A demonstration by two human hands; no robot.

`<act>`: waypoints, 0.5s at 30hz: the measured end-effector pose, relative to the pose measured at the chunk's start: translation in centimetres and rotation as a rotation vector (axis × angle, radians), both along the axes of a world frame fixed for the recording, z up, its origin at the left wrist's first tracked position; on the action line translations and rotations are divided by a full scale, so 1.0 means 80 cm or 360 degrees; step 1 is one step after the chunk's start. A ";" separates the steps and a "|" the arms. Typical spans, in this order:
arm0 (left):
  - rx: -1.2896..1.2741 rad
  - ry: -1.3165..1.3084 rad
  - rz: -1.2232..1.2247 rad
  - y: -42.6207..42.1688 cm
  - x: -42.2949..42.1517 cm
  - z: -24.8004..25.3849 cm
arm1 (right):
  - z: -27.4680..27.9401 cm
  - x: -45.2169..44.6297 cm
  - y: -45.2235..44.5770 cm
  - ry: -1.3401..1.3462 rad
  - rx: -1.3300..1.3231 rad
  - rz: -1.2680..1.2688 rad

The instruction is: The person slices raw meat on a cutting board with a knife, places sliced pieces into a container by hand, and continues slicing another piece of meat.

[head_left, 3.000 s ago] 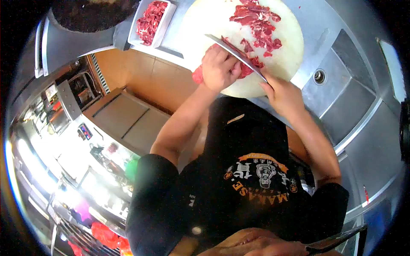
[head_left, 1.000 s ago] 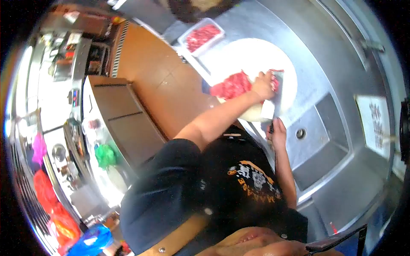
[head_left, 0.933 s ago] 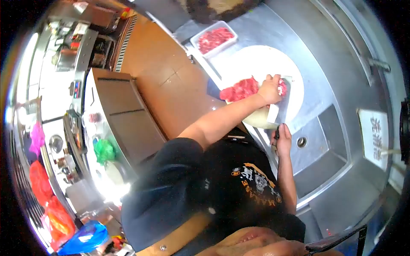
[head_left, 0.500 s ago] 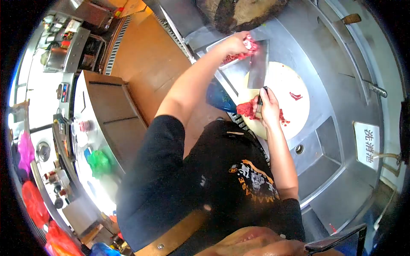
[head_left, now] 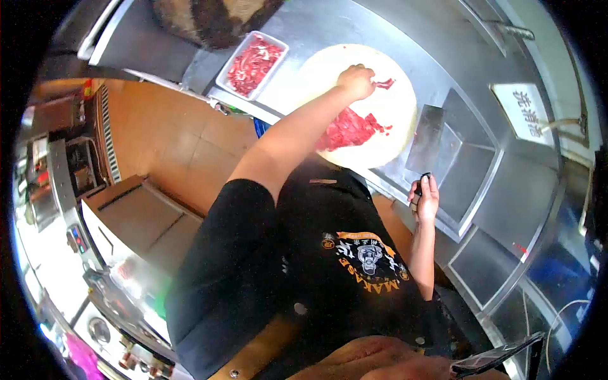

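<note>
In the head view my left hand (head_left: 356, 82) is over the round white cutting board (head_left: 396, 136). Its fingers are curled closed at the end of a thin strip of red meat (head_left: 385, 83); part of the strip shows beyond them. A larger piece of raw meat (head_left: 351, 128) lies at the board's near edge, below my left forearm, with small scraps beside it. To the right, off the board, my right hand (head_left: 427, 199) is shut around the dark handle of a cleaver (head_left: 425, 139). The cleaver's broad blade points away from me, over the metal sink surface.
A white plastic tray (head_left: 283, 52) of sliced meat stands left of the board. Behind it is a large brown, dark-patched round object (head_left: 215, 22). A sink basin (head_left: 465, 164) lies to the right, below a wall sign (head_left: 522, 113). Behind me on the left is a metal counter (head_left: 145, 209).
My left hand has left the meat tray and come to the strip on the board. My right hand has carried the cleaver off the board to the right. The view has turned.
</note>
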State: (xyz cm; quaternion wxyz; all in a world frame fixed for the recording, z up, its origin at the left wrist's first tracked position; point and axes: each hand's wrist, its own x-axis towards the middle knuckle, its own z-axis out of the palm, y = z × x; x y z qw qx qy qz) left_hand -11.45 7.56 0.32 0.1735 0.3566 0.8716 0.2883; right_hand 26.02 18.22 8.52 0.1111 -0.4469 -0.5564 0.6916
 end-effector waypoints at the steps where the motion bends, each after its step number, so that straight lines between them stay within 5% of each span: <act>1: -0.0066 0.0023 -0.0001 0.026 0.007 0.000 | 0.009 0.010 -0.002 -0.0025 -0.0001 -0.0073; 5: -0.0341 0.0077 0.0022 0.086 0.012 -0.013 | 0.015 0.071 0.001 -0.0173 -0.0054 -0.0180; 9: -0.0716 -0.0232 -0.0923 0.086 0.031 0.026 | 0.001 0.125 0.007 -0.0178 -0.0153 -0.0357; 12: -0.0519 0.0070 -0.0932 0.044 0.095 0.048 | -0.009 0.153 0.021 -0.0163 -0.0231 -0.0375; 15: -0.0326 0.0163 -0.0825 0.031 0.133 -0.003 | -0.016 0.171 0.035 -0.0252 -0.0325 -0.0368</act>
